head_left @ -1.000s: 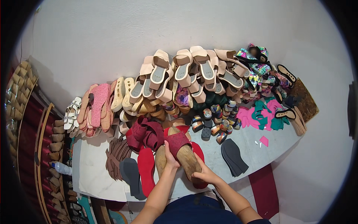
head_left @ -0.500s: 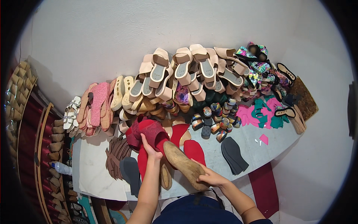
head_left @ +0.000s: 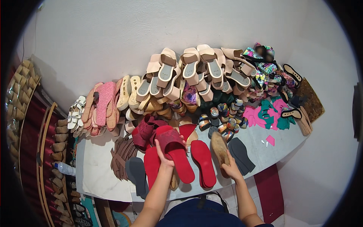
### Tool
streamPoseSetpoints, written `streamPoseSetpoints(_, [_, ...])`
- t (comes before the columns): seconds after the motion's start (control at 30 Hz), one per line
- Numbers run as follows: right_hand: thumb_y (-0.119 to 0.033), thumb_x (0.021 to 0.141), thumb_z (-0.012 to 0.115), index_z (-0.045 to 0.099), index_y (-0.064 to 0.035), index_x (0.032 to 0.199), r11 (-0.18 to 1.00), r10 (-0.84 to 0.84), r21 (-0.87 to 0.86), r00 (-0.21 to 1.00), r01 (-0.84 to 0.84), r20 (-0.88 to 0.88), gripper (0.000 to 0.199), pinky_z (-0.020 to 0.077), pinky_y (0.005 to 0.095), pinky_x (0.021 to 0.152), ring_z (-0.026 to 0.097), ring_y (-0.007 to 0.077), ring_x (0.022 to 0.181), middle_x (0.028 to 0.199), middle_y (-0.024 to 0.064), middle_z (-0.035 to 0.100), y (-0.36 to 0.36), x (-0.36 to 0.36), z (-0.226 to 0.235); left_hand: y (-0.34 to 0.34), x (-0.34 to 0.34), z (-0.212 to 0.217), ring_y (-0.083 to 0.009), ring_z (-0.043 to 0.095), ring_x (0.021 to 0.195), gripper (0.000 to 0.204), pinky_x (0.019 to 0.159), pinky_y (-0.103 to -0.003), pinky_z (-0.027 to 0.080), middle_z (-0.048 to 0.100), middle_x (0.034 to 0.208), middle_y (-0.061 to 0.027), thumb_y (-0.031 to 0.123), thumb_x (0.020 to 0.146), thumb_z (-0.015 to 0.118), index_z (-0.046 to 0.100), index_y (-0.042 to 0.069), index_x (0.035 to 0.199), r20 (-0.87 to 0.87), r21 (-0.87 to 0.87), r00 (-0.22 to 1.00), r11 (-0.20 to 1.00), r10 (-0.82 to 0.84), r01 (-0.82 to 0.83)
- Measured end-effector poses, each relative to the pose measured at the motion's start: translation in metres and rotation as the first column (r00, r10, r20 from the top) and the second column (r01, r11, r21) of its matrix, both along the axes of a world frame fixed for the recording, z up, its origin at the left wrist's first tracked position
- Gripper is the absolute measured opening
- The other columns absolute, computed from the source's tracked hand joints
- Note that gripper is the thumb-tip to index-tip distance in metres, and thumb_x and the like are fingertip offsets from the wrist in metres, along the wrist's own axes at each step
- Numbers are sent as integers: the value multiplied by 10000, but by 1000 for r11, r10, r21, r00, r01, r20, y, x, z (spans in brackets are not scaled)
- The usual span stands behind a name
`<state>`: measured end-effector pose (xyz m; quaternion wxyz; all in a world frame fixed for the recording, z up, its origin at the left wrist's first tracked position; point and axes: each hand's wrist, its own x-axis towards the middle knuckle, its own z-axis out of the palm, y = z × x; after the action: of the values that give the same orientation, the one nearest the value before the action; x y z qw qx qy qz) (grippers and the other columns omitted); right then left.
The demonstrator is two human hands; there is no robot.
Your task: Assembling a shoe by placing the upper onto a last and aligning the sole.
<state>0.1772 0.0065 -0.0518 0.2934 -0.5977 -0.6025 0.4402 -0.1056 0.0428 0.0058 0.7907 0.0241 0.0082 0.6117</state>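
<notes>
My left hand [head_left: 164, 156] is wrapped round a red slipper [head_left: 182, 166] with a darker red strap, holding it above the table. In my right hand [head_left: 232, 169] is a worn wooden shoe last [head_left: 218, 145], gripped at its near end. The slipper has no last inside it. Between the two hands lies a stack of red soles [head_left: 203, 162]. Another red sole [head_left: 150, 162] is partly covered by my left forearm. Behind the slipper sit more dark red shoe uppers [head_left: 143, 132]. A second wooden last [head_left: 174, 182] shows only in part beneath the slipper.
Grey soles lie at right [head_left: 241, 156] and left [head_left: 135, 174], beside brown strips [head_left: 123, 159]. Beige heeled sandals [head_left: 167, 70] pile up along the wall, with patterned heels [head_left: 214, 112] before them. Pink and green scraps [head_left: 270, 113] are far right. Racked lasts [head_left: 58, 147] stand left.
The wooden last has come away from the red slipper and moved right with my right hand. My left hand has turned the slipper, so its red footbed now faces up.
</notes>
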Motion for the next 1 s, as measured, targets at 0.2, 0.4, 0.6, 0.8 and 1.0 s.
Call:
streamPoseSetpoints(0.2, [-91, 655, 525, 200, -93, 1350, 997, -75, -25, 997, 75, 8, 768, 269, 333, 971, 328, 334, 1163, 1228, 245, 333, -26, 8, -36, -7, 25, -1, -288, 481, 941, 848, 823, -447, 392, 471, 1097, -132, 707, 649, 477, 392, 59, 1188, -17, -13, 986, 986, -165, 165])
streamPoseSetpoints(0.4, [-150, 650, 551, 174, -62, 1343, 995, -99, -34, 995, 98, -28, 794, 268, 386, 967, 341, 392, 1120, 1189, 282, 350, -36, 9, -59, -4, 58, -4, -294, 472, 967, 858, 844, -461, 388, 459, 1118, -142, 697, 631, 517, 383, 59, 1190, 1, 18, 971, 971, -240, 240])
streamPoseSetpoints(0.6, [-165, 659, 562, 121, -45, 1347, 998, -10, -65, 998, 15, 68, 826, 274, 383, 971, 318, 416, 1140, 1194, 310, 329, -34, 13, -53, -3, 91, 2, -321, 486, 973, 845, 850, -461, 401, 476, 1111, -163, 694, 667, 475, 375, 47, 1202, 57, -110, 985, 979, -165, 170])
streamPoseSetpoints(0.8, [-218, 799, 506, 317, 50, 1246, 994, 62, -82, 993, -71, -105, 554, 307, 333, 947, 413, 316, 1108, 1145, 269, 433, -5, 32, -4, 5, 128, 9, -321, 493, 964, 837, 844, -456, 406, 482, 1115, -159, 697, 690, 430, 371, 39, 1203, -100, -149, 995, 989, 5, -20])
streamPoseSetpoints(1.0, [-237, 901, 423, 324, -10, 1200, 925, 92, -233, 771, -301, -630, 388, 425, 257, 778, 506, 123, 947, 1033, 121, 519, 27, 33, 85, 13, 170, 16, -334, 476, 1029, 875, 875, -451, 393, 457, 1166, -173, 711, 710, 352, 322, 20, 1245, -379, 82, 919, 993, 107, -82])
